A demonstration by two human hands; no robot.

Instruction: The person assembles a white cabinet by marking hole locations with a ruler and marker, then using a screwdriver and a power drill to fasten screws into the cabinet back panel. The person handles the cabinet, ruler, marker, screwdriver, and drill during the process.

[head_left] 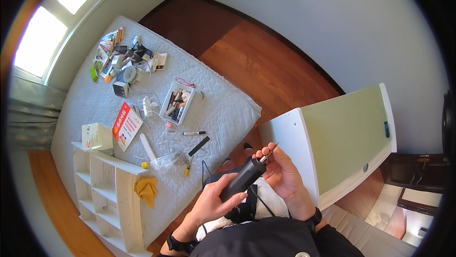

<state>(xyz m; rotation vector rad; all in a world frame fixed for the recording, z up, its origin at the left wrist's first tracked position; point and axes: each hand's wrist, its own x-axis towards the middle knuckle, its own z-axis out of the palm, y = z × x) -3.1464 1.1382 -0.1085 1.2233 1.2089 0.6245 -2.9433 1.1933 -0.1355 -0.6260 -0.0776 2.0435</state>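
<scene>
**You held the black tool (242, 180) in front of your body**

Your left grip (219, 195) was wrapped around the tool's thick cylindrical body, thumb along the near side. Your right grip (283, 174) was drawn together at the upper end, thumb and fingertips pinching the slim metal bit (264, 158) that stuck out there. The tool was tilted, its bit pointing up and to your right, away from you.

Just beside your right hand stood a white furniture piece (308, 157) with a pale green panel (349, 138); a blue-handled screwdriver (386, 129) lay near its far edge.

To your left was a bed (223, 110) with a quilted pale cover. A black strip (199, 146), a marker (194, 133) and a yellow-handled screwdriver (188, 168) lay on its near part, beside a clear plastic bag (166, 162). Farther off, a white tray (164, 110) held small items, too jumbled to name. A white shelf unit (124, 200) rested at the bed's left side, touching a mustard-yellow cloth (146, 189).
</scene>
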